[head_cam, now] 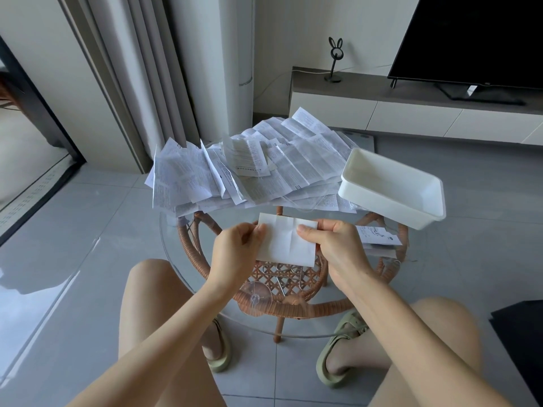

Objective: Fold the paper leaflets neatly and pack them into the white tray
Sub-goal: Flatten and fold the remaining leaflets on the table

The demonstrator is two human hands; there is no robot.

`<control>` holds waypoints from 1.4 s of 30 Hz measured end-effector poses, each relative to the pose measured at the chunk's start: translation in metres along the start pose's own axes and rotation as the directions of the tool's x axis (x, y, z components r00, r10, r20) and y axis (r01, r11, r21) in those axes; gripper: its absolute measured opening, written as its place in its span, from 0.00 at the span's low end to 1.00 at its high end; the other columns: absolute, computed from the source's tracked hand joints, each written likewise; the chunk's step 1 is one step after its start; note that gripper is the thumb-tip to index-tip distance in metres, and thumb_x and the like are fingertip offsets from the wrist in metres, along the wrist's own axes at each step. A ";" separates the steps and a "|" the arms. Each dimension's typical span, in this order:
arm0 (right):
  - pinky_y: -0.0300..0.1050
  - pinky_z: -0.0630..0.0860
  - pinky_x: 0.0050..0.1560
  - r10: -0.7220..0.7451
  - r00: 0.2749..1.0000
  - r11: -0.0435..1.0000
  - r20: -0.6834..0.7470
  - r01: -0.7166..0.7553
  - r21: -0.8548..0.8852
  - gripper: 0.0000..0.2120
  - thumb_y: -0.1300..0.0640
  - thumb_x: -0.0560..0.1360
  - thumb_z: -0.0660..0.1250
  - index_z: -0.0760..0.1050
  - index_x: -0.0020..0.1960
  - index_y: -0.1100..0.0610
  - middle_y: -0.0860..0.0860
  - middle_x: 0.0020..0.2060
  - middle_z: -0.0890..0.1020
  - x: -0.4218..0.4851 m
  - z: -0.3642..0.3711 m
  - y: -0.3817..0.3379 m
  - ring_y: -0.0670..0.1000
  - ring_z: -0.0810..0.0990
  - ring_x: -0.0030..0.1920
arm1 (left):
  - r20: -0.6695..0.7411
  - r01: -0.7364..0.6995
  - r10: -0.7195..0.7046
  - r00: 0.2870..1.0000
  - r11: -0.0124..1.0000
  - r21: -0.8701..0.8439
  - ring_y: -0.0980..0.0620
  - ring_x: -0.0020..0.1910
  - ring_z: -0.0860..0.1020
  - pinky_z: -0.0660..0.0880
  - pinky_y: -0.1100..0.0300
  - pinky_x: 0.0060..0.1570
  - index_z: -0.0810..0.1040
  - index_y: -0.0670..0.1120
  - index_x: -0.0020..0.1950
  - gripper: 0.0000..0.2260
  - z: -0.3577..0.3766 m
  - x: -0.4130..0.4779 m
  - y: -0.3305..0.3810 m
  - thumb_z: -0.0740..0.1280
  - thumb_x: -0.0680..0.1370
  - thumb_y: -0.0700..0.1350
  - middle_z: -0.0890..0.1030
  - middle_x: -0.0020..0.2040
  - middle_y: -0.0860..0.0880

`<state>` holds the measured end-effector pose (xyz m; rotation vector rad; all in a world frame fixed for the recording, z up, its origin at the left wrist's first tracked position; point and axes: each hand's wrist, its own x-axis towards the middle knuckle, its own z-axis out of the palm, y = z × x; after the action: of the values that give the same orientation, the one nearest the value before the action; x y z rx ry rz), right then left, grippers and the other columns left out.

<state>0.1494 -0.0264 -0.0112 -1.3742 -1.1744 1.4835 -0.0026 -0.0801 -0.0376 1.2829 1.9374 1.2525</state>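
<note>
A folded white leaflet [286, 243] with a vertical crease is held above the near part of the round glass table [176, 254]. My left hand [235, 254] pinches its left edge and my right hand [329, 248] pinches its right side, thumb on top. A heap of several unfolded printed leaflets [249, 168] covers the far half of the table. The white tray [390, 186] stands at the table's right, holding nothing that I can see. Another leaflet [377, 239] lies flat right of my right hand.
The table has a rattan frame [288, 306] below the glass. My knees and green sandals [338, 351] are under its near edge. A TV [476, 39] on a low cabinet stands at the back right, curtains at the back left.
</note>
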 end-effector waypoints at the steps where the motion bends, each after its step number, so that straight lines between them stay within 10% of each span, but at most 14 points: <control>1: 0.45 0.80 0.42 -0.005 1.000 1.000 -0.005 0.005 -0.011 0.02 0.66 0.69 0.73 0.83 0.40 0.61 0.58 0.38 0.85 0.001 0.000 0.000 0.54 0.83 0.39 | 0.000 -0.008 0.008 1.000 1.000 0.014 0.53 0.25 0.66 0.62 0.65 0.27 0.78 0.38 0.36 0.16 0.000 0.001 -0.001 0.64 0.80 0.46 0.73 0.27 0.45; 9: 0.52 0.77 0.53 -0.059 0.998 0.943 -0.025 0.048 -0.328 0.04 0.63 0.69 0.74 0.82 0.43 0.62 0.59 0.41 0.84 0.018 -0.002 0.021 0.54 0.82 0.45 | -0.053 -0.244 0.265 0.963 0.937 0.250 0.50 0.41 0.79 0.76 0.60 0.44 0.81 0.41 0.48 0.04 -0.005 -0.005 -0.016 0.72 0.74 0.39 0.81 0.42 0.49; 13: 0.46 0.79 0.49 -0.134 0.988 0.841 0.075 0.154 -0.519 0.04 0.63 0.70 0.74 0.82 0.45 0.59 0.53 0.43 0.84 0.025 -0.003 0.026 0.50 0.82 0.45 | 0.289 -0.721 0.661 0.692 0.623 0.302 0.47 0.46 0.80 0.78 0.52 0.47 0.83 0.41 0.45 0.05 -0.008 -0.009 -0.032 0.70 0.72 0.33 0.83 0.45 0.48; 17: 0.41 0.75 0.43 -0.203 0.962 0.717 0.180 0.272 -0.642 0.04 0.64 0.71 0.72 0.83 0.45 0.64 0.50 0.42 0.84 0.030 -0.003 0.022 0.47 0.79 0.41 | 0.594 -0.862 0.646 0.478 0.474 0.179 0.47 0.66 0.74 0.69 0.53 0.67 0.80 0.41 0.61 0.15 -0.007 -0.009 -0.046 0.60 0.79 0.41 0.80 0.62 0.47; 27: 0.39 0.71 0.37 -0.250 0.955 0.635 0.161 0.287 -0.718 0.05 0.63 0.71 0.70 0.81 0.46 0.63 0.48 0.40 0.81 0.033 -0.002 0.026 0.48 0.77 0.41 | 0.684 -0.874 0.606 0.406 0.475 0.098 0.47 0.68 0.73 0.72 0.55 0.64 0.78 0.39 0.64 0.16 -0.011 -0.002 -0.050 0.60 0.79 0.42 0.78 0.63 0.44; 31: 0.46 0.71 0.55 -0.477 0.865 0.486 0.155 0.406 -0.774 0.22 0.56 0.69 0.72 0.75 0.62 0.57 0.51 0.54 0.80 0.008 -0.005 0.047 0.52 0.76 0.56 | 0.663 -0.868 0.625 0.412 0.492 0.076 0.48 0.67 0.73 0.73 0.57 0.63 0.79 0.41 0.63 0.16 -0.010 -0.003 -0.048 0.61 0.77 0.41 0.78 0.62 0.46; 34: 0.53 0.72 0.51 -0.593 0.793 0.364 0.143 0.421 -0.831 0.30 0.49 0.65 0.70 0.71 0.65 0.55 0.51 0.54 0.79 -0.011 -0.007 0.071 0.56 0.76 0.56 | 0.655 -0.866 0.632 0.414 0.495 0.069 0.50 0.66 0.73 0.74 0.59 0.62 0.80 0.42 0.62 0.16 -0.010 -0.004 -0.049 0.60 0.77 0.42 0.78 0.62 0.47; 42: 0.49 0.65 0.55 -0.490 0.858 0.506 0.156 0.426 -0.750 0.29 0.57 0.67 0.74 0.72 0.67 0.52 0.51 0.55 0.77 -0.006 -0.019 0.069 0.55 0.74 0.58 | 0.661 -0.859 0.621 0.421 0.508 0.069 0.50 0.66 0.74 0.80 0.53 0.52 0.79 0.44 0.63 0.17 -0.011 0.000 -0.054 0.59 0.77 0.43 0.78 0.62 0.47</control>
<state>0.1724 -0.0486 -0.0756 -1.4283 -2.0732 0.5031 -0.0349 -0.0919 -0.0808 2.6245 1.1474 0.6067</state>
